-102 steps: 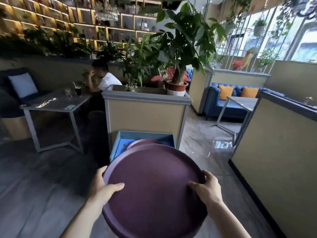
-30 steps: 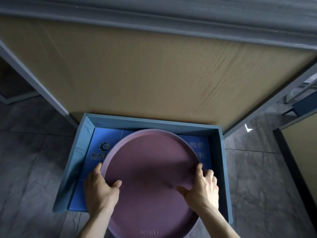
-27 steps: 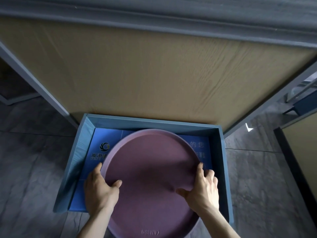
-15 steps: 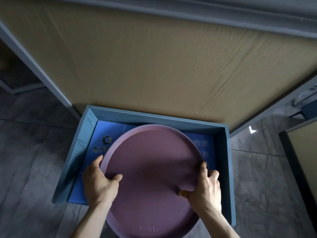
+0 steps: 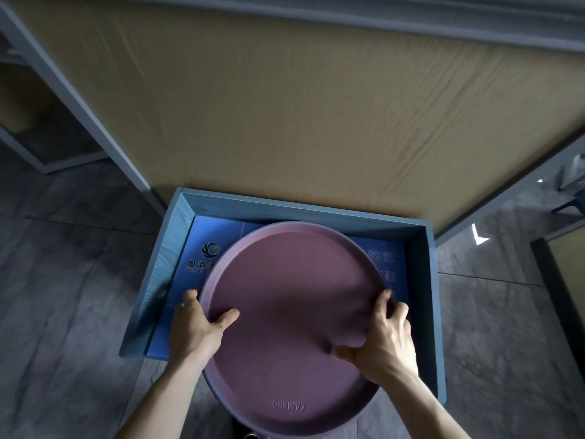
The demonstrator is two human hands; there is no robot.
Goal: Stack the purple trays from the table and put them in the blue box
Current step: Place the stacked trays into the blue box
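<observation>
**Round tray held by both edges above the blue box**

Over the blue box [image 5: 424, 280] on the floor, a person holds a round purple tray [image 5: 294, 312] tilted, its far edge down inside the box and its near edge raised and overhanging the box's open near side. The left hand [image 5: 196, 327] clasps the tray's left rim, thumb lying on the upper face and fingers curled under out of sight. The right hand [image 5: 384, 340] clasps the right rim the same way, thumb pressed onto the face, fingers wrapped over the edge. Both hands are closed on the tray; neither is free. Whether more trays are stacked beneath this one cannot be told from above.

Under the tray, the box's floor is bright blue card with a printed logo [image 5: 211, 250] at far left. A tan panel [image 5: 300, 122] stands just behind the box's far wall.

Judging by its look, the tray is stiff moulded plastic with a matte face and a low raised rim: light for its width, not fragile, and unlikely to flex. Its breadth nearly fills the box from left to right, so opposite rim points are the sensible hold, and the fingers on the right have little room beside the box wall as it goes down.
</observation>
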